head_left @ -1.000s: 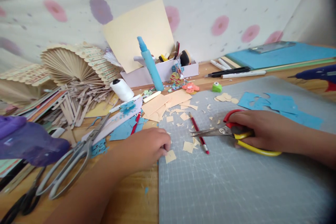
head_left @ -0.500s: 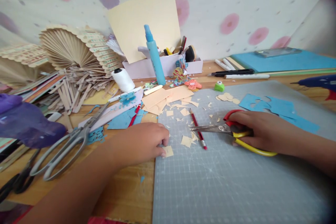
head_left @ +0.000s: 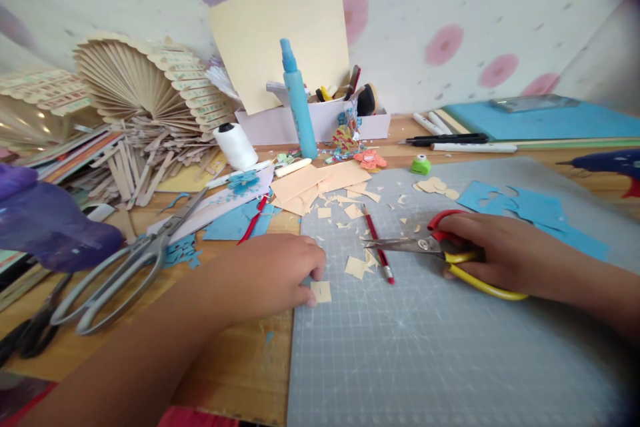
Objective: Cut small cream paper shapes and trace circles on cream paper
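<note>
My right hand [head_left: 480,247] grips a pair of scissors [head_left: 430,245] by their red and yellow handles. The slightly parted blades lie low over the grey cutting mat [head_left: 425,353] and cross a red-and-black pencil [head_left: 379,243]. On the mat's left edge rests a small cream paper square [head_left: 323,291] with a faint mark. My left hand [head_left: 287,273] is beside it, thumb at the square's left edge, thumb and curled forefinger apart. Cream paper offcuts [head_left: 355,267] lie between the hands. Blue cut-out paper [head_left: 515,203] is partly behind my right hand.
Large grey-handled scissors [head_left: 135,267] and a purple bottle [head_left: 55,223] are at left. Behind the mat stand a blue spray bottle [head_left: 300,110] and a white box [head_left: 375,127]. A green punch [head_left: 421,163] and a blue glue gun [head_left: 607,163] are farther right.
My left thumb has drawn back slightly from the paper square, which shows more fully. The right hand and scissors have hardly moved. The view has shifted slightly.
</note>
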Tool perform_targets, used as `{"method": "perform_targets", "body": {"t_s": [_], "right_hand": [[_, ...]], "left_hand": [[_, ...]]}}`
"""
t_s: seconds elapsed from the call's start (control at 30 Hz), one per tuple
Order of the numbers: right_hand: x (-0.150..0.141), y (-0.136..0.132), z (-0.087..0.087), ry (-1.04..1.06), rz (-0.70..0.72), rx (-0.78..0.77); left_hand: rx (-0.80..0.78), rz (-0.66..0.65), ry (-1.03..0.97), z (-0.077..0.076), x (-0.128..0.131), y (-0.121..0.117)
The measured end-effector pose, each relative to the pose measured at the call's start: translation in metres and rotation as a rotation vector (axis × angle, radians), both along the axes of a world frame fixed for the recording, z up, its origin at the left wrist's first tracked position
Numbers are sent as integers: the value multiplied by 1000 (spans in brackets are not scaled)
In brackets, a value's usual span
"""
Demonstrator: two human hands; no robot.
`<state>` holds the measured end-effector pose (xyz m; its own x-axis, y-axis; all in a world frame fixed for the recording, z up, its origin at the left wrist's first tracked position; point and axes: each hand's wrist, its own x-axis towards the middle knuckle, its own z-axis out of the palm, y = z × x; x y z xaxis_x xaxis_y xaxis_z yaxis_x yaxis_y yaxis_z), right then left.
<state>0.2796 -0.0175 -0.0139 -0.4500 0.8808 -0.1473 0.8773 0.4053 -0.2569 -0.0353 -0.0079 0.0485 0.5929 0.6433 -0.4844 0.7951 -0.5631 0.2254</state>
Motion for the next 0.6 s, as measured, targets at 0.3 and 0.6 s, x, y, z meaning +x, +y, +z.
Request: {"method": "perform_targets", "body": {"t_s": [0.3, 0.6], "right_hand": [[2, 1, -4, -3, -4, 26], [-3, -1, 2, 25, -6, 73]], "left_hand": [[-45, -91, -8, -3, 3, -9], [68, -148, 14, 2, 5, -23]]}}
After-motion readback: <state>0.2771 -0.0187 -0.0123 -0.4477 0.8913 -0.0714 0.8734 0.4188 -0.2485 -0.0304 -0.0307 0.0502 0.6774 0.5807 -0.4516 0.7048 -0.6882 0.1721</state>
